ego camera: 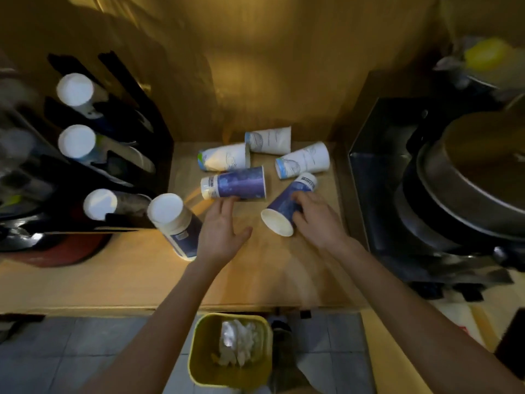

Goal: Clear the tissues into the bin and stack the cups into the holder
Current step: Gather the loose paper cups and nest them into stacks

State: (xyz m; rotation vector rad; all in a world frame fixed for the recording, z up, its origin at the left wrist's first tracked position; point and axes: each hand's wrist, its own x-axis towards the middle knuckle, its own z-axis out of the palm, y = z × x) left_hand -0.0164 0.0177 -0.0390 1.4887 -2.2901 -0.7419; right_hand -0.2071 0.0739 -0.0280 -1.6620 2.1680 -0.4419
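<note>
Several paper cups lie tipped over on the wooden counter (119, 277). My right hand (315, 220) grips a blue cup (287, 207) lying with its mouth toward me. My left hand (220, 228) is spread open, its fingertips touching a second blue cup (235, 184) on its side. Three white cups (224, 157) (270, 140) (304, 160) lie behind them. An upside-down blue cup stack (176, 223) stands left of my left hand. The black cup holder (159, 143) at the left carries three upside-down cup stacks (75, 89) (77, 141) (100, 204). Crumpled tissues (238, 341) fill the yellow bin (196, 362) on the floor.
A black metal appliance (377, 177) with a large round steel pot (468, 177) stands at the right, close to my right hand. A wooden back wall (255, 81) closes the counter behind the cups. A red round object (56, 254) sits under the holder. Grey floor tiles lie below.
</note>
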